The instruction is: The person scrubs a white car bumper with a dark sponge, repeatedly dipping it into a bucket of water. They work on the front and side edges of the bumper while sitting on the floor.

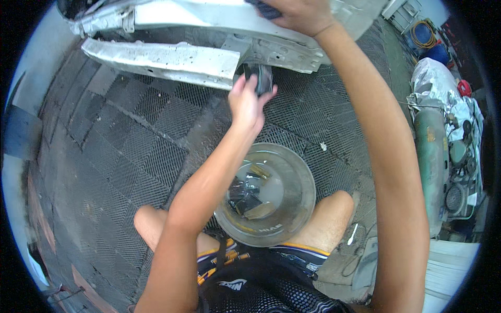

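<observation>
My left hand (246, 104) is closed on a dark, shiny flat piece (265, 79), blurred by motion, which looks like wet sandpaper. It is just past the cut end of a white metal beam (162, 60) on the car's front end. At the top edge my right hand (302, 15) lies over the white car body (209, 14), its fingers bent round a dark grey pad (265, 9), partly cut off by the frame. Between my knees stands a round, clear basin (308, 182) of water, with several dark and brown sandpaper-like pieces (248, 201) in it.
Grey ribbed floor tiles (130, 146) spread all round. To the right are a green gas cylinder (430, 156), an engine-like machine part (459, 156), silver sheeting (438, 81) and a coiled orange hose (422, 34). A small white object (353, 235) lies beside my right knee.
</observation>
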Tool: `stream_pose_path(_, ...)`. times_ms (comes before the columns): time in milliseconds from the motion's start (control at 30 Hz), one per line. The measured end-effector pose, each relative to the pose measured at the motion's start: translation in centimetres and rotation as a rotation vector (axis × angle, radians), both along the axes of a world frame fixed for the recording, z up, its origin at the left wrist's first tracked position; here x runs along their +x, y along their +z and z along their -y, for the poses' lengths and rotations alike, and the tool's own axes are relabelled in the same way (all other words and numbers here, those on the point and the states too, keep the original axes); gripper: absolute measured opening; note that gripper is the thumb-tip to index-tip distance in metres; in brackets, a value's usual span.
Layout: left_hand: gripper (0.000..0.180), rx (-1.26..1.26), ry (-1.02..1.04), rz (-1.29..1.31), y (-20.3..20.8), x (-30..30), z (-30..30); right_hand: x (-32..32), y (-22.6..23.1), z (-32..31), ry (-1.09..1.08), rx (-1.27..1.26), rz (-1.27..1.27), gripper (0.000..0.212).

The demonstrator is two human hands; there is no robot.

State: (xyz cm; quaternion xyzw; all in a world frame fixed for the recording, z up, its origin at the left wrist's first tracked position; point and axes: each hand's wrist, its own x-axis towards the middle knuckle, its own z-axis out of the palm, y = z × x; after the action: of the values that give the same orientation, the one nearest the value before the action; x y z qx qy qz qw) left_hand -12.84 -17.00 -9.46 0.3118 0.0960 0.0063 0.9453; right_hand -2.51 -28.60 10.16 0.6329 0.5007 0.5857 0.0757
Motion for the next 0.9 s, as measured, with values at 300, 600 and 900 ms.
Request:
stream_pose_path(300,0.021,0.66,-0.062,-0.288,-13.0,-8.4,-15.7,-17.8,-18.4,-1.8,0.161,0.783,-1.358,0.024)
stream_pose_path(600,0.03,0.993,-0.076,0.076,-15.4,-10.6,-14.9,-24.0,-44.5,-0.2,-0.967,0.381,-2.174,0.057)
stream_pose_path(900,0.024,1.202,-0.05,-0.03,-18.9,-13.6,-27.9,-29.2,-51.2,-4.0,-0.847,-0.145,-1.577,0.047)
